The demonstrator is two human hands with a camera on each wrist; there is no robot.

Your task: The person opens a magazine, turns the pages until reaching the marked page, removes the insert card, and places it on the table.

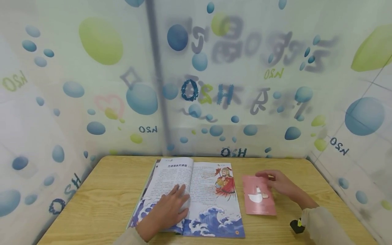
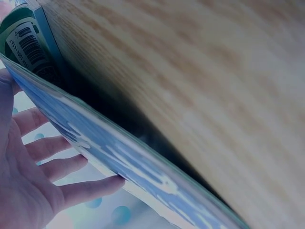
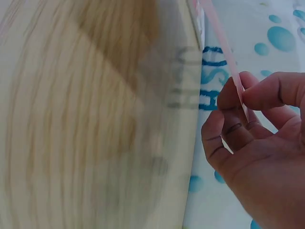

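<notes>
An illustrated book (image 1: pixel 203 190) lies spread open on the wooden table, with blue waves along the bottom of its pages and a red-robed figure on the right page. My left hand (image 1: pixel 166 211) rests on the lower left page near the spine, fingers extended. In the left wrist view, the straight fingers of that hand (image 2: pixel 45 174) lie against the wave-printed page. To the right of the book, my right hand (image 1: pixel 283 185) pinches the upper right of a pink card or booklet (image 1: pixel 252 190) with a white picture. From the right wrist, the pink sheet (image 3: pixel 221 36) appears edge-on between thumb and fingers.
The wooden table (image 1: pixel 101 197) is enclosed by a pale sheet (image 1: pixel 196 139) printed with blue and green dots and lettering. A small black object with a yellow-green part (image 1: pixel 296 226) lies beside the right sleeve. A barcode label (image 2: pixel 29 47) shows under the book's edge.
</notes>
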